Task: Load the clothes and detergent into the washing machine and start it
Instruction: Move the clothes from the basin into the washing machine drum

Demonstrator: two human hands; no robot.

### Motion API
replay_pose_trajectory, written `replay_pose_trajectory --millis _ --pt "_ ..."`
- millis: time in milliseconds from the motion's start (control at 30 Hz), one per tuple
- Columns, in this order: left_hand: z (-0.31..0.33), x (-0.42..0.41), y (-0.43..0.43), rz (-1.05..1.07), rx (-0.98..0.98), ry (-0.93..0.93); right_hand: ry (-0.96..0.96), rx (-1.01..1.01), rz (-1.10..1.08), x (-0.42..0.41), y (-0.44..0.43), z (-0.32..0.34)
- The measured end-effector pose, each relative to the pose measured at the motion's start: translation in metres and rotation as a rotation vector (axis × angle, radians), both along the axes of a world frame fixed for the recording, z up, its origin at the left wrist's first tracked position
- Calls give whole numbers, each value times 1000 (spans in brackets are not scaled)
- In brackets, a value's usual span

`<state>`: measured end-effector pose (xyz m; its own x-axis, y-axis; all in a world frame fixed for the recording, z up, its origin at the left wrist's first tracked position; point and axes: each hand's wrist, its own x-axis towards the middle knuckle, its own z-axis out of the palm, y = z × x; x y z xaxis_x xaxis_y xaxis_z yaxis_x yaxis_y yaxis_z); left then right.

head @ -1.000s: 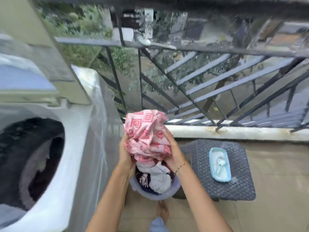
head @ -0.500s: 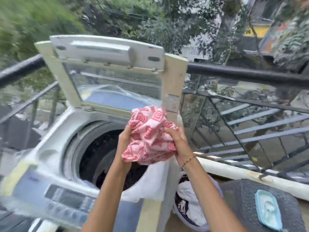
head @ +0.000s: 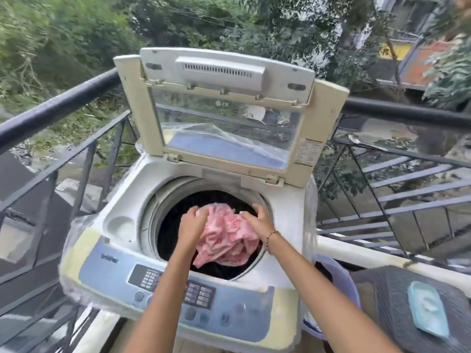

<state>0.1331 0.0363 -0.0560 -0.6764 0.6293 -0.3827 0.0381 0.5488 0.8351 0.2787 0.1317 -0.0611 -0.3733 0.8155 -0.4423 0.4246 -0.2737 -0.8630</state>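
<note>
**A:** What sort of place is it?

**B:** A balcony, outdoors. A black railing (head: pixel 63 98) runs behind the washer (head: pixel 122 200) and off to both sides, with trees (head: pixel 63 34) beyond it.

**A:** And the washer itself?

**B:** A top-loader, white gone yellowish, wrapped low down in clear film (head: pixel 76 225). The lid (head: pixel 224 72) stands folded up at the back, so the drum (head: pixel 173 225) is open and dark inside. The panel (head: pixel 114 273) runs along the near edge.

**A:** Anything beside it?

**B:** On the right, a purple tub (head: pixel 353 291) sits tucked against the washer's side; what is in it I cannot tell. Next to that is a dark woven stool (head: pixel 382 301), and on it lies a pale blue tray (head: pixel 428 309) holding something white, too blurred to name.

**A:** Now the hands.

**B:** Both arms reach forward over the panel, palms turned down over the mouth of the drum. The left hand (head: pixel 192 222) has its fingers curled into the left side of the cloth (head: pixel 226 238) and grips it. The right hand (head: pixel 257 220), with a bead bracelet (head: pixel 271 235) at the wrist, curls round the cloth's upper right edge, fingertips near the drum's far rim.

**A:** So where is the cloth?

**B:** Bunched between the two hands, pink with a paler pattern. It hangs in the drum's opening and its lower folds droop toward the near rim.
</note>
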Motion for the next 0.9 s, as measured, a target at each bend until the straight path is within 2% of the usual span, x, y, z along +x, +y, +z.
replay_pose_trajectory --millis 67,133,233,333,467,600,700,900 --pt "3 10 13 -2 67 25 -30 32 26 7 2 2" --pt "14 30 26 12 226 -67 -1 -21 33 18 6 6" --pt "27 70 46 -4 379 -124 113 -16 -9 47 13 20" --pt "32 121 65 -67 417 -210 206 21 -107 87 24 31" --pt "27 202 86 -164 414 -266 218 59 -268 152 42 27" --pt "2 281 101 -260 352 -307 161 43 -404 215 63 1" --pt "-36 328 118 -291 213 -279 112 -47 -475 257 83 -38" --pt "-169 372 151 -234 -143 -250 -43 -314 -545 324 116 -168"
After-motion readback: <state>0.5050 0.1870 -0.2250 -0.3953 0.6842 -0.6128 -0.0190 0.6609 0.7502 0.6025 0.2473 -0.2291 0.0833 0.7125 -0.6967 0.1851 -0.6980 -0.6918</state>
